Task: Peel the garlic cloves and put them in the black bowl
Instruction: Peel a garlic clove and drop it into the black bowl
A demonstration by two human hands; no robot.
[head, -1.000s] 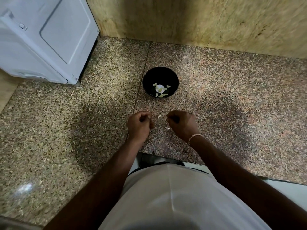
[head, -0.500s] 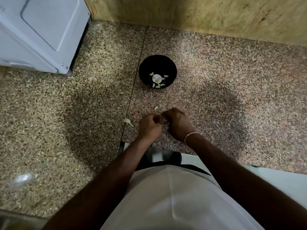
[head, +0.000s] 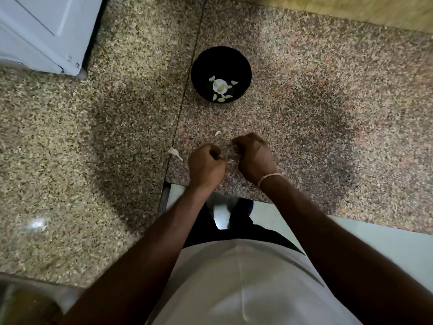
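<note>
While both fists curl over the granite counter (head: 328, 113), peeling goes on.
Left hand (head: 206, 167) and right hand (head: 254, 160) curl their fingers; any held clove is hidden. Peeled garlic cloves (head: 221, 98) lie inside the black bowl (head: 199, 66), beyond them.

You are looking down on a speckled granite counter (head: 316, 95) with a seam. A white appliance (head: 39, 31) stands far left; a tan wall (head: 351, 10) runs behind. Lighting dim, one glare spot near left.

The black bowl (head: 221, 75) stands upright on the speckled counter (head: 304, 102), well beyond the fingers (head: 236, 143), holding several pale peeled garlic cloves (head: 220, 86). One unpeeled clove (head: 175, 153) lies left of the fingers; a small pale piece (head: 217, 133) lies just beyond them.
</note>
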